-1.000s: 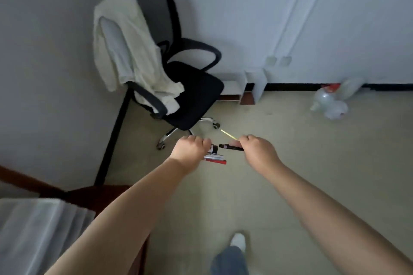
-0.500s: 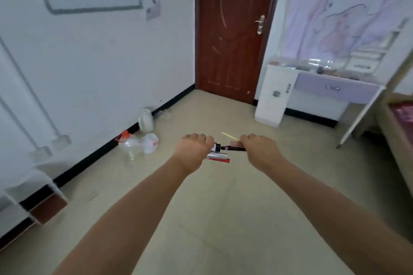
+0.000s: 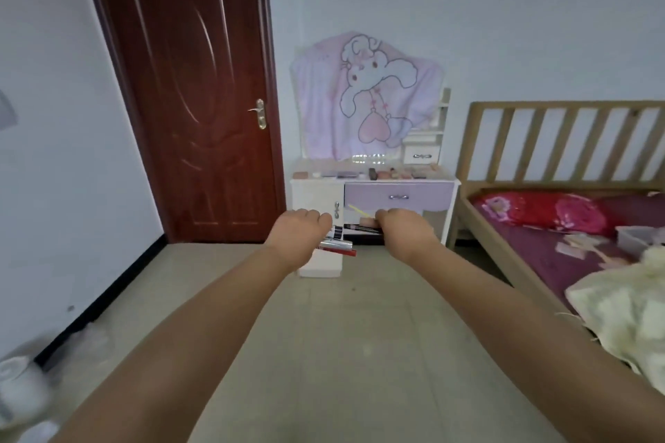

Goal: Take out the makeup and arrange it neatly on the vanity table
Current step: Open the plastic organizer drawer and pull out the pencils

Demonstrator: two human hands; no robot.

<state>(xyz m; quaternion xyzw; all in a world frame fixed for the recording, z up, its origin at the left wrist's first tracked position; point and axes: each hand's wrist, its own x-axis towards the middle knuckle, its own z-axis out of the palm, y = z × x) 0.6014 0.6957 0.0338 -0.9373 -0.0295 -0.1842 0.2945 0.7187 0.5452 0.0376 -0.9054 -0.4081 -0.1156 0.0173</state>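
Both arms reach forward at chest height. My left hand (image 3: 300,232) grips a bundle of makeup tubes (image 3: 338,244), silver, red and black-capped, whose ends stick out to the right. My right hand (image 3: 405,232) grips dark makeup pencils (image 3: 361,227) and a thin yellow stick (image 3: 358,210) pointing left. The white and lilac vanity table (image 3: 399,196) stands straight ahead against the far wall. Several makeup items (image 3: 392,173) lie in a row on its top. A pink cartoon cloth (image 3: 367,97) covers its mirror.
A dark red door (image 3: 187,90) stands shut left of the vanity. A wooden bed (image 3: 561,227) with a red pillow and a cream blanket (image 3: 626,313) fills the right side. Plastic bottles (image 3: 21,385) lie at the lower left by the wall. Beige floor stretches ahead.
The view has swung right, from the office chair past the door, and now faces the vanity head on. Both hands keep the same hold on the makeup.
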